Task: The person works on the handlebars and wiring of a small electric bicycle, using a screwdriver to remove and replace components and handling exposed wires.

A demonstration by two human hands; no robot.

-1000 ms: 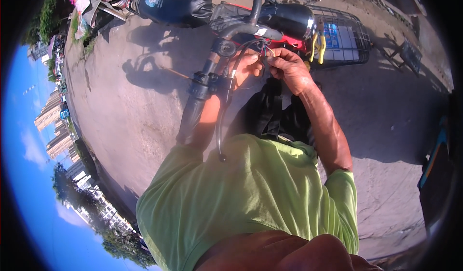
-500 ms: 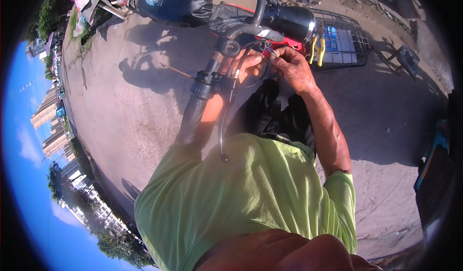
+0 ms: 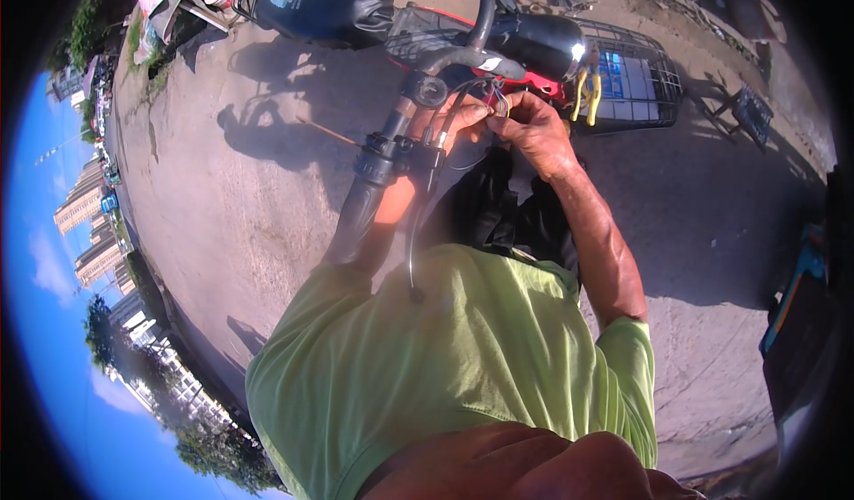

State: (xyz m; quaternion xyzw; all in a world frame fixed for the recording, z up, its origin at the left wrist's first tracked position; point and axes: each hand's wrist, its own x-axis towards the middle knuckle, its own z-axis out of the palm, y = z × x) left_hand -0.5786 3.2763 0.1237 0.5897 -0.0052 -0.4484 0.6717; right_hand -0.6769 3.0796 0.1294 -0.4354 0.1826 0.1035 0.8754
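Note:
A small bundle of thin coloured wires comes out beside the bike's handlebar. My left hand reaches past the handlebar, its thumb and forefinger closed on the wires. Close beside it, my right hand pinches the same bundle, fingertips almost meeting the left thumb. Between the fingers, the exact wire ends are too small to make out. Left of my hands are the black handlebar grip and the thin brake lever. Yellow-handled pliers hang at the near end of the wire basket, right of my hands.
Inside the basket lies a blue and white package. A black seat of another vehicle stands at the far left. A pedal-like black part sticks out at the right. Sunlit concrete ground surrounds the bike.
My right hand has shifted slightly left and down, its fingertips now nearer the left thumb. Both hands keep hold of the wires. The pliers hang where they were.

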